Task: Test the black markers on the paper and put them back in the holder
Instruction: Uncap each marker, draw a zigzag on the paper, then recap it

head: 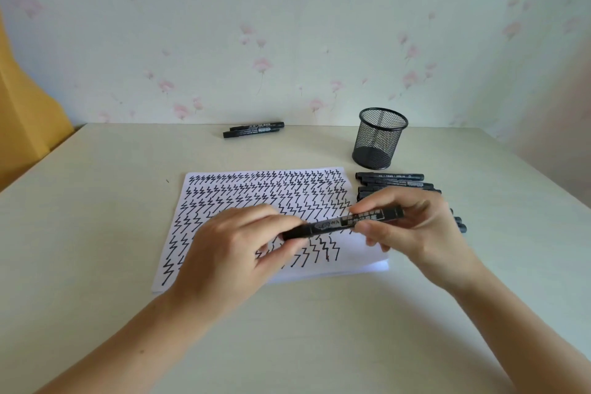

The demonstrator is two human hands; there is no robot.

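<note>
1. Both hands hold one black marker (342,222) level above the paper (265,201), its length running left to right, the right end slightly higher.
2. The left hand (236,249) has its fingers curled round the marker's left end, the cap end as far as can be told.
3. The right hand (412,227) pinches the barrel between thumb and fingers near the right end.
4. The paper lies flat on the table (96,201), covered in rows of black zigzag strokes, with a bare patch at its near right corner.
5. The mesh holder (379,137) stands upright beyond the paper's far right corner, with no marker showing in it.
6. A pile of markers (396,182) lies just right of the paper, partly hidden by the right hand.
7. Two more markers (254,129) lie side by side at the table's far edge, near the wall.
</note>
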